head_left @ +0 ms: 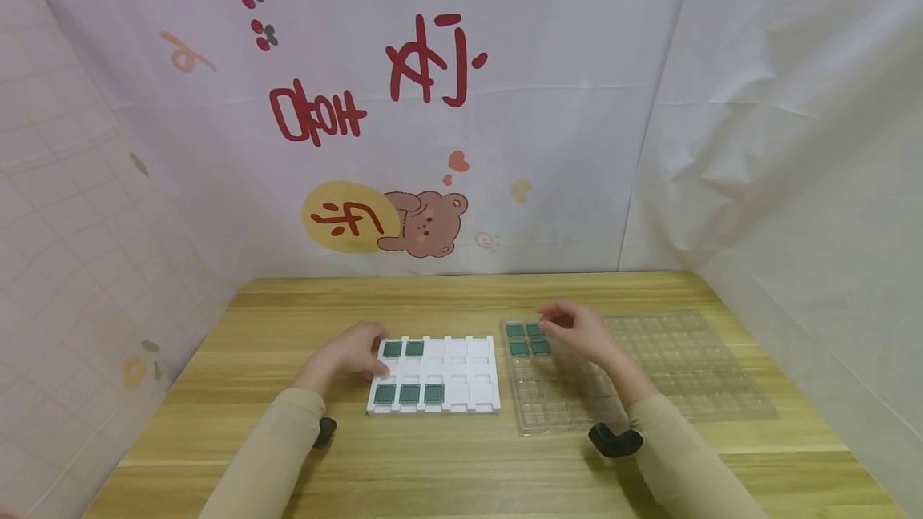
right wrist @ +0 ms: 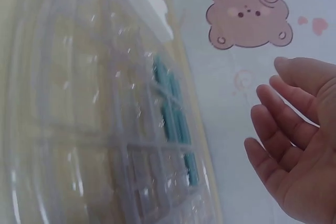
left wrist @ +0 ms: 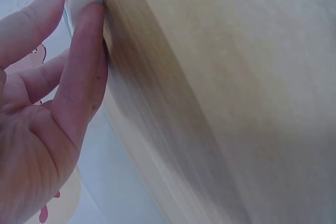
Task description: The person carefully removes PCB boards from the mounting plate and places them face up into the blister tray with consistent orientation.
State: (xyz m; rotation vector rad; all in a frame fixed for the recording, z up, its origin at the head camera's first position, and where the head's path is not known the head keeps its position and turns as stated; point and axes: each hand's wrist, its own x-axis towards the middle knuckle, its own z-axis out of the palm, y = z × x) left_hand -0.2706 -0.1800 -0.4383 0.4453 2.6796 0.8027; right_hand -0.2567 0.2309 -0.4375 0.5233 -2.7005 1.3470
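My left hand [head_left: 356, 349] grips the left edge of a white tray [head_left: 459, 377]; its thumb and fingers lie on that edge in the left wrist view. Small green square chips sit in the tray: two in the back row, and three in the front row, such as this chip [head_left: 434, 394]. Above the back of a clear plastic tray [head_left: 535, 392] is my right hand [head_left: 580, 331], fingers loosely curved and holding nothing. Several green chips [right wrist: 168, 103] lie in that tray's compartments, those at the back left. The hand partly hides them in the head view.
Another clear compartmented section [head_left: 692, 367] extends to the right of the first. Both trays lie on a wood-grain table [head_left: 447, 463]. White printed cloth [head_left: 562, 183] hangs behind the table and along both sides.
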